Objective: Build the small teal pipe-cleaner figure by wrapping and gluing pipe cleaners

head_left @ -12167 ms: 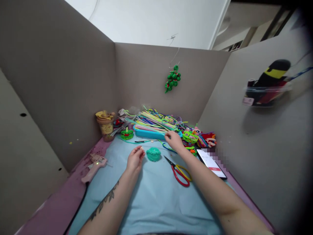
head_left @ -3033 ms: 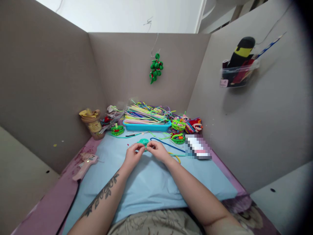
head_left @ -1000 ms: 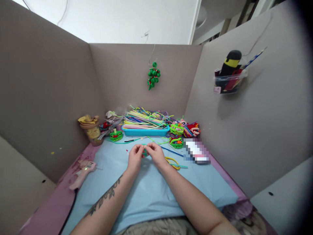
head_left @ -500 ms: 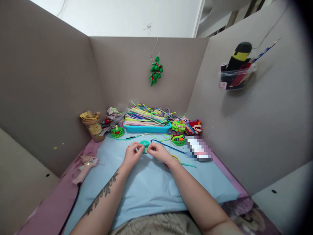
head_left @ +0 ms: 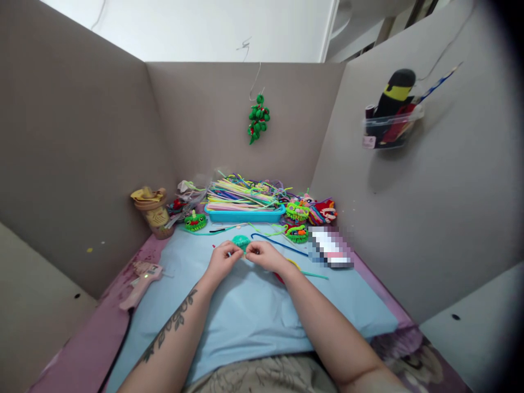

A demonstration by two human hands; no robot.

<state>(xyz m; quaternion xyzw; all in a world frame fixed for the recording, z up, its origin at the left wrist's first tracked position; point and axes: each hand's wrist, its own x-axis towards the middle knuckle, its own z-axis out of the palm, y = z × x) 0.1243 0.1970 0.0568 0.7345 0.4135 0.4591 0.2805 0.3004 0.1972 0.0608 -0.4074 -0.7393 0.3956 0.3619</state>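
Note:
Between my hands is a small rounded teal piece (head_left: 240, 241) that looks like coiled pipe cleaner. My left hand (head_left: 223, 259) pinches at its near left edge, thumb and forefinger together. From the right, my right hand (head_left: 264, 255) pinches close by, its fingertips almost meeting the left ones. The fingers hide the piece's near side. A dark blue pipe cleaner (head_left: 278, 243) lies just beyond my right hand. Partly under my right wrist are a yellow strand (head_left: 293, 264) and a teal pipe cleaner (head_left: 315, 275).
A blue tray (head_left: 245, 216) heaped with pipe cleaners stands at the back. Green frog-like figures (head_left: 195, 221) sit nearby. A pink glue gun (head_left: 141, 286) lies left, below a lidded cup (head_left: 158, 215). To the right lies a blurred phone (head_left: 331, 246). Grey panels (head_left: 241, 158) enclose the table.
The view has shifted slightly. My fingers have moved a little on the teal piece, now pinching at its near edge; it shows more behind them.

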